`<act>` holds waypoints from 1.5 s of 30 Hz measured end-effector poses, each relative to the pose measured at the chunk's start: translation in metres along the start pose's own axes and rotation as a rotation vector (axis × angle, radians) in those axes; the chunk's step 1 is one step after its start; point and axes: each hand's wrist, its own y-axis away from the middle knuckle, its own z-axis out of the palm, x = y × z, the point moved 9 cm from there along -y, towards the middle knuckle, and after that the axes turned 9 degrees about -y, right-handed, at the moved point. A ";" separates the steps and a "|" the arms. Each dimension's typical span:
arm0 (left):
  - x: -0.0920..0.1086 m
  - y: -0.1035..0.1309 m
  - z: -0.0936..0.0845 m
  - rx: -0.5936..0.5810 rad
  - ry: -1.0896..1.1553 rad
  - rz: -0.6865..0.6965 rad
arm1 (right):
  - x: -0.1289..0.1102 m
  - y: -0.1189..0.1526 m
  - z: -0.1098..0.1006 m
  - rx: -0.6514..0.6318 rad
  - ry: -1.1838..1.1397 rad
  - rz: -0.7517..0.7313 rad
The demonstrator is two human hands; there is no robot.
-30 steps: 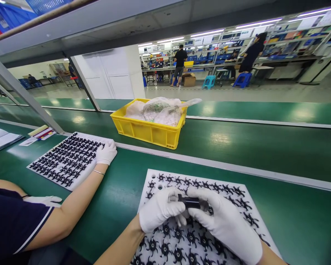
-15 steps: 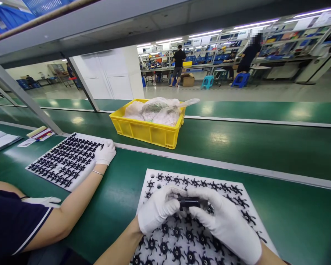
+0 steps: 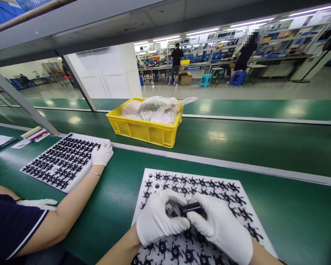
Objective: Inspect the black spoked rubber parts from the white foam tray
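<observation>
Both my hands wear white gloves and meet over a white perforated tray (image 3: 264,239) studded with small black impeller-shaped parts (image 3: 194,181). My left hand (image 3: 157,219) and my right hand (image 3: 223,232) together pinch a short black cylinder (image 3: 191,208) held level just above the tray. The tray's lower middle is hidden under my hands.
A co-worker's gloved hand (image 3: 101,153) rests on a second full tray (image 3: 60,162) to the left. A yellow crate (image 3: 146,130) with plastic bags (image 3: 157,108) stands on the far green belt. Papers (image 3: 30,135) lie at left. People stand at benches far behind.
My hands and the black cylinder have dropped slightly lower and nearer to me over the tray. The co-worker's hand stays on the left tray.
</observation>
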 end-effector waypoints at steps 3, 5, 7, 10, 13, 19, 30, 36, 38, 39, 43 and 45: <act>0.006 0.002 -0.002 0.029 -0.055 0.064 | -0.006 0.003 0.001 -0.020 0.027 -0.017; 0.009 0.002 -0.002 0.042 -0.085 0.096 | -0.009 0.004 0.000 -0.015 0.013 -0.050; 0.009 0.003 -0.002 0.051 -0.110 0.108 | -0.011 0.005 -0.002 0.000 -0.043 -0.085; 0.009 0.004 -0.002 0.059 -0.128 0.108 | -0.009 0.006 -0.002 -0.003 -0.139 -0.109; 0.008 0.004 -0.003 0.070 -0.123 0.099 | -0.003 0.006 -0.001 -0.019 -0.180 -0.068; 0.014 0.006 -0.003 0.101 -0.237 0.187 | -0.005 0.000 0.002 -0.040 -0.013 0.001; 0.022 0.007 0.001 0.099 -0.336 0.222 | 0.005 0.007 -0.003 0.034 -0.158 -0.019; 0.013 0.008 -0.007 0.143 -0.174 0.207 | 0.003 0.002 -0.010 0.065 -0.202 0.009; 0.009 0.007 -0.008 0.142 -0.132 0.178 | 0.002 0.002 -0.011 0.051 -0.247 0.031; 0.006 0.007 -0.009 0.138 -0.111 0.164 | 0.001 0.002 -0.010 0.034 -0.272 0.037; 0.000 0.005 -0.009 0.119 -0.003 0.127 | -0.008 0.001 -0.009 0.027 -0.318 -0.048; -0.002 0.003 -0.009 0.103 0.010 0.106 | -0.011 0.002 -0.009 0.068 -0.296 -0.114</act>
